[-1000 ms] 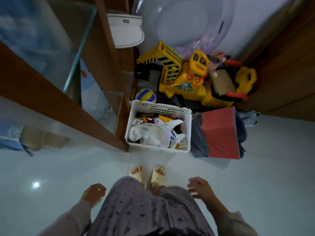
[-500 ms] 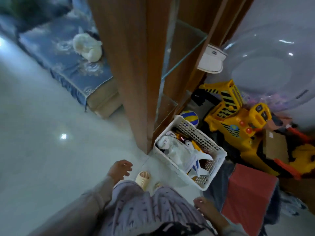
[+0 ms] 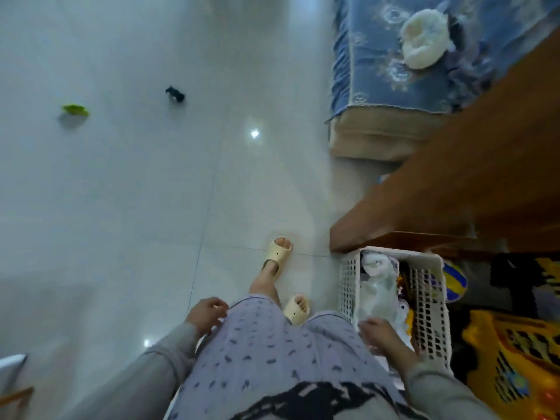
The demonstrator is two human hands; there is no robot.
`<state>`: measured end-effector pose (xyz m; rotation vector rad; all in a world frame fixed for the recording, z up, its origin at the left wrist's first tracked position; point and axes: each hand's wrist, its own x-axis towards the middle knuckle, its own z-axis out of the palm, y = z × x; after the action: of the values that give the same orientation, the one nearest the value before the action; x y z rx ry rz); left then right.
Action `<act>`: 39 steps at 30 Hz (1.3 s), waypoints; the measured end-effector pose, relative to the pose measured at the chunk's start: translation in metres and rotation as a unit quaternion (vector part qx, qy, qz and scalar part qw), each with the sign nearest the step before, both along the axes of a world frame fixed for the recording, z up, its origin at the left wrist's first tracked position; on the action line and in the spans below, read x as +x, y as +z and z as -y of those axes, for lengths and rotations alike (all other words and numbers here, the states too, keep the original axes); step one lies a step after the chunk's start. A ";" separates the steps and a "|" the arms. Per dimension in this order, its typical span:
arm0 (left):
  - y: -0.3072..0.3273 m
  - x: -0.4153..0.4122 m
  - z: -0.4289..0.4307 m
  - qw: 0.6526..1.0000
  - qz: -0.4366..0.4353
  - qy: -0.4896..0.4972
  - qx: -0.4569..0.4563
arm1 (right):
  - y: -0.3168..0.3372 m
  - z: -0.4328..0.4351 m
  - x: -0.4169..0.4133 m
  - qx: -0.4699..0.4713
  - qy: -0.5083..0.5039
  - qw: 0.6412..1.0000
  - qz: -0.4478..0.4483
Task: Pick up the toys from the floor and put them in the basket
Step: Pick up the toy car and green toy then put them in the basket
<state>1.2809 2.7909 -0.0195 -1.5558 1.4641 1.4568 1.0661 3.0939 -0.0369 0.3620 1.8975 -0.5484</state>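
Both hands, left hand (image 3: 206, 310) and right hand (image 3: 380, 333), hang loosely curled and empty; 2 small toys, green toy (image 3: 75, 109) and black toy (image 3: 175, 94), lie well apart from the basket (image 3: 347, 286), easily trodden on or overlooked.

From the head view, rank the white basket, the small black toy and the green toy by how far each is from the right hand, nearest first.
1. White basket: right beside the right hand, at the person's right, toys inside.
2. Small black toy: out on the tiled floor, ahead and to the left.
3. Green toy: farther left on the floor than the black one.
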 end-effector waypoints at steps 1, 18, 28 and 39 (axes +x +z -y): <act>-0.002 0.016 -0.005 0.999 0.008 0.031 0.000 | -0.002 0.015 -0.008 -0.009 0.006 1.000 -0.006; -0.006 0.048 0.107 0.952 -0.003 0.307 0.000 | 0.012 0.280 -0.056 -0.130 0.220 0.965 -0.063; 0.055 -0.033 0.299 0.943 -0.127 0.305 -0.034 | 0.003 0.378 -0.089 -0.035 0.208 0.976 -0.047; 0.035 -0.087 0.416 0.922 -0.123 0.368 0.005 | -0.014 0.527 -0.148 -0.018 0.287 0.956 -0.055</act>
<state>1.1934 2.3747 0.0157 -2.1049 1.0122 2.1331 0.9179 2.5666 -0.0511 -0.2522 1.9767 -0.2118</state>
